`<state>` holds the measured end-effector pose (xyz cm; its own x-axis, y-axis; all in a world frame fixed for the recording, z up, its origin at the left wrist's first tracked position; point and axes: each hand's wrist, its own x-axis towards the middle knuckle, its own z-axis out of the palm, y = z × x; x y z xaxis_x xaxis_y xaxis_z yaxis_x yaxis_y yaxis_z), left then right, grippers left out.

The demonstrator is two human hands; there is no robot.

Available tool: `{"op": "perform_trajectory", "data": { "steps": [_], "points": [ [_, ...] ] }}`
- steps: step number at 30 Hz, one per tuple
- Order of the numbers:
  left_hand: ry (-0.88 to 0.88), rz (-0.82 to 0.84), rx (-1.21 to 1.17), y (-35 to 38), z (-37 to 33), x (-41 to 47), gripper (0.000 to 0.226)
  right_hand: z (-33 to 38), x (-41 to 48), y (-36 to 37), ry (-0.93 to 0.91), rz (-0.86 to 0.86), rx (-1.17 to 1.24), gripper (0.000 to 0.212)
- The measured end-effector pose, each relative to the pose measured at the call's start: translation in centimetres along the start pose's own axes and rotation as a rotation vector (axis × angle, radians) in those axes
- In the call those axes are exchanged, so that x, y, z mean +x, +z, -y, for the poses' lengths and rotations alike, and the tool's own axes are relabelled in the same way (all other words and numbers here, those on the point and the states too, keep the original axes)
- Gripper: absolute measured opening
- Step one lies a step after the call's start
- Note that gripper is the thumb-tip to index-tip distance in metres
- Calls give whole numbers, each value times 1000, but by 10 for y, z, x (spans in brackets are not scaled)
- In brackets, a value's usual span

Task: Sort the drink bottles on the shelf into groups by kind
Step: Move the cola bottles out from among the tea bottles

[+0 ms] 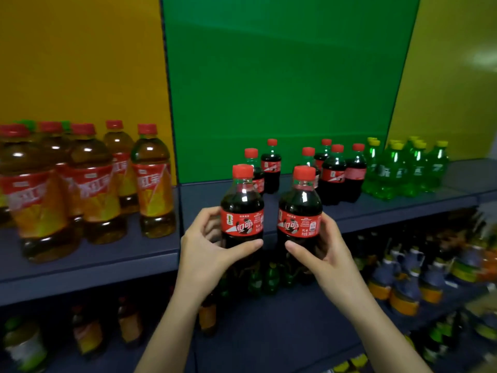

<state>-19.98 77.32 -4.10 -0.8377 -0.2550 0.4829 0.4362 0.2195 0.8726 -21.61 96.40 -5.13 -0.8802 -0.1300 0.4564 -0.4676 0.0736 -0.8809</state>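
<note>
My left hand (208,247) grips a small cola bottle (242,208) with a red cap and red label. A second, matching cola bottle (300,211) is held in my right hand (322,251). Both bottles are upright, side by side, just in front of the dark blue shelf (403,208). Behind them on the shelf stand several more cola bottles (333,176). To their right is a cluster of green soda bottles (400,170) with yellow caps. On the left shelf section stand several large iced tea bottles (94,184) with red caps.
A green back panel (282,90) sits behind the cola, with yellow panels (80,63) either side. Lower shelves (295,305) hold several mixed bottles: green ones under my hands, blue and orange ones (403,286) at the right, tea bottles at the left.
</note>
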Motion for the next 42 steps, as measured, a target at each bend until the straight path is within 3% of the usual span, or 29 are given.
{"op": "perform_trajectory", "data": {
  "steps": [9, 14, 35, 39, 42],
  "points": [
    [19, 24, -35, 104, 24, 69, 68, -44, 77, -84, -43, -100, -74, 68],
    [53, -54, 50, 134, 34, 93, 70, -68, 118, -107, -59, -111, -74, 63],
    [1, -347, 629, 179, 58, 110, 61, -118, 175, -121, -107, 9, -286, 76],
    [-80, -325, 705, 178, 40, 88, 67, -119, 166, -137, -195, 2, -295, 67],
    [-87, -384, 822, 158, 23, 48, 50, -126, 149, -150, -330, 9, -268, 54]
  ]
}}
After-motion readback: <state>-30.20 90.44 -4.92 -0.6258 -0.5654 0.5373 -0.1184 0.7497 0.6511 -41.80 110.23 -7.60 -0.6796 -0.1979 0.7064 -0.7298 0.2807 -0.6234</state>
